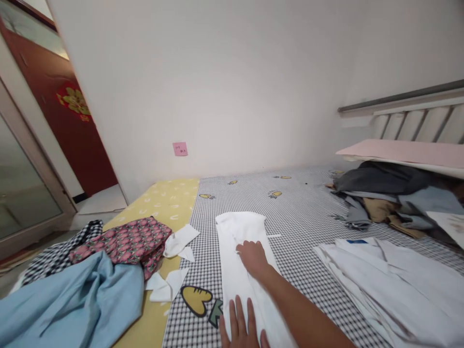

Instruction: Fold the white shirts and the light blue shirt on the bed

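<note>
A long, narrow folded white garment (232,275) lies on the checked bed sheet in front of me; I cannot make out its exact kind. My left hand (242,326) rests on its near part, palm down, with the fingers spread. Farther up the strip, my right hand (253,258) has its fingers curled in a pinch at the fabric near the middle fold. The fingertips of that hand are partly hidden. A small white strip (274,236) sticks out at the garment's right side.
Blue cloth (97,299), pink patterned cloth (126,241) and white scraps (170,285) lie at the left on yellow and checked bedding. Folded white shirts (395,285) lie at the right. Behind them, dark clothes (377,186) sit under a pink board (406,152). A wall (253,96) closes the back.
</note>
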`<state>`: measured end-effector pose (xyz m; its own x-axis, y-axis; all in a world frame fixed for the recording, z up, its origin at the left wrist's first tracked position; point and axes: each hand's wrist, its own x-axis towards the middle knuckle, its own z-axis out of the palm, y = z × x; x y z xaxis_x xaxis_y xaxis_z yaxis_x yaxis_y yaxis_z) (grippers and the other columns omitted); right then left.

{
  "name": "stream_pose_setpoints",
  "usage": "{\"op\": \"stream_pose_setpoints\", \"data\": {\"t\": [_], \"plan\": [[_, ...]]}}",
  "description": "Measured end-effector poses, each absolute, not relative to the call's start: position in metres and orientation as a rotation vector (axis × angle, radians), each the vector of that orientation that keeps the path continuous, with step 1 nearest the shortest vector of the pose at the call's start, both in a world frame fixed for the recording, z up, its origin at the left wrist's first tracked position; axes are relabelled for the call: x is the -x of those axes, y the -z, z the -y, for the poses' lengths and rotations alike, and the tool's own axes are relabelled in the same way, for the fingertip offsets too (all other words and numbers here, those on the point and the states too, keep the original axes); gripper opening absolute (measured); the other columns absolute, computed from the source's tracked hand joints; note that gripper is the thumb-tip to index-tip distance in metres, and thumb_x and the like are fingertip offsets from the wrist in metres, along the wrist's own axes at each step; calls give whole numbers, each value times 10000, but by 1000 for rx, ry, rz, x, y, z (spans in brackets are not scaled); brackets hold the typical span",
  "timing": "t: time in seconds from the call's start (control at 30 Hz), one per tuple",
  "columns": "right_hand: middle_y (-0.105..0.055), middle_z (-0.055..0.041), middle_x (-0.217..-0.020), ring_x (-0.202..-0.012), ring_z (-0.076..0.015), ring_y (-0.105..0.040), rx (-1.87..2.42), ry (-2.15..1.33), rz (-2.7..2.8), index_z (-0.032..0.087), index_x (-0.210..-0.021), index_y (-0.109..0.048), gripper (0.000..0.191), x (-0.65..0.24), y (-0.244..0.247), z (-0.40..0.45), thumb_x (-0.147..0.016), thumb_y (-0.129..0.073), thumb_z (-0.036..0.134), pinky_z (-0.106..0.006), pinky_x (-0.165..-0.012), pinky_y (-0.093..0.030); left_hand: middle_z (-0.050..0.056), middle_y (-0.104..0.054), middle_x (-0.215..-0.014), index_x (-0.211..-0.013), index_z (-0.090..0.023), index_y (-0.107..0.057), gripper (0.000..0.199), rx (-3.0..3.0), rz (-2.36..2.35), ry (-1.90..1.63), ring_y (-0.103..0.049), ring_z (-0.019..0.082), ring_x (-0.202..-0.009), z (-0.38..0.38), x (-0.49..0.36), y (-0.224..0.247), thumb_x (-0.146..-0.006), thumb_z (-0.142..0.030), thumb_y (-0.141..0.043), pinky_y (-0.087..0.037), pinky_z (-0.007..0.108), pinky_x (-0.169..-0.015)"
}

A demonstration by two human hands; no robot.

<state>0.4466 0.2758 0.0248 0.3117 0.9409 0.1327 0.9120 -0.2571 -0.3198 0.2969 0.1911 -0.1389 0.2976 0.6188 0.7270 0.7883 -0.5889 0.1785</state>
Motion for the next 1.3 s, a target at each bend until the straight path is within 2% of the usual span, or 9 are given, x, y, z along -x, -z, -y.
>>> {"op": "stream_pose_setpoints", "data": {"t": [0.13,0.2,0.3,0.4,0.5,0.63,0.83,1.2,1.3], "plan": [[-598,-53,-1349,-1103,-225,-607,2141,-257,1643,366,-1523,-346,700,-470,-34,-232,-875,-610,322,-370,-954,-398,102,-513,-1507,-1475,-290,-428,584,2448,1234,1008,-470,334,-1387,-178,-287,104,-927,-477,-505,-298,617,-1160],[-587,-67,-1365,-1055,-196,-619,2161,-314,1540,319,-1561,-265,663,-493,-34,-200,-943,-499,378,-339,-921,-422,114,-499,-1515,-1469,-262,-445,534,2499,1224,918,-443,327,-1411,-172,-282,85,-952,-394,-459,-305,611,-1163],[-672,-89,-1194,-1002,-212,-621,2255,-380,1393,252,-1393,-532,461,-525,-28,-137,-980,-402,409,-336,-873,-437,149,-492,-1512,-1458,-218,-466,510,2556,1249,801,-433,337,-1419,-166,-279,64,-962,-327,-415,-321,623,-1153],[-686,-79,-1070,-987,-239,-608,2342,-402,1286,242,-1087,-693,326,-534,-18,-72,-898,-526,449,-357,-855,-438,177,-497,-1500,-1453,-186,-473,505,2556,1235,731,-448,354,-1405,-164,-280,57,-965,-277,-382,-341,642,-1134],[-651,-68,-1044,-969,-257,-593,2380,-368,1208,229,-917,-686,280,-519,-8,-27,-686,-718,383,-363,-827,-438,174,-490,-1505,-1451,-186,-474,502,2543,1231,727,-449,355,-1404,-164,-280,57,-968,-276,-374,-350,642,-1131],[-605,-37,-879,-880,-218,-579,2319,-280,1170,224,-726,-534,62,-485,1,-10,-686,-577,204,-318,-784,-433,157,-482,-1510,-1446,-206,-480,499,2559,1275,726,-450,346,-1405,-165,-280,59,-959,-283,-399,-352,631,-1140],[-569,4,-774,-756,-187,-548,1929,-195,1276,242,-756,-455,142,-425,7,-10,-697,-463,113,-289,-706,-391,114,-445,-1539,-1449,-251,-470,507,2624,1401,683,-412,313,-1436,-169,-282,61,-958,-368,-428,-323,603,-1173],[-664,-6,-972,-938,-196,-598,2191,-205,1682,251,-872,-633,303,-390,27,8,-708,-509,28,-292,-788,-379,127,-486,-1509,-1427,-244,-498,482,2596,1339,814,-446,318,-1412,-165,-280,61,-961,-357,-440,-340,605,-1162],[-696,-9,-1033,-923,-192,-625,2135,-385,1598,282,-1084,-670,342,-385,13,13,-787,-572,142,-287,-804,-410,136,-477,-1515,-1430,-234,-498,483,2625,1347,769,-438,325,-1417,-163,-280,55,-962,-344,-444,-335,613,-1163]]}}
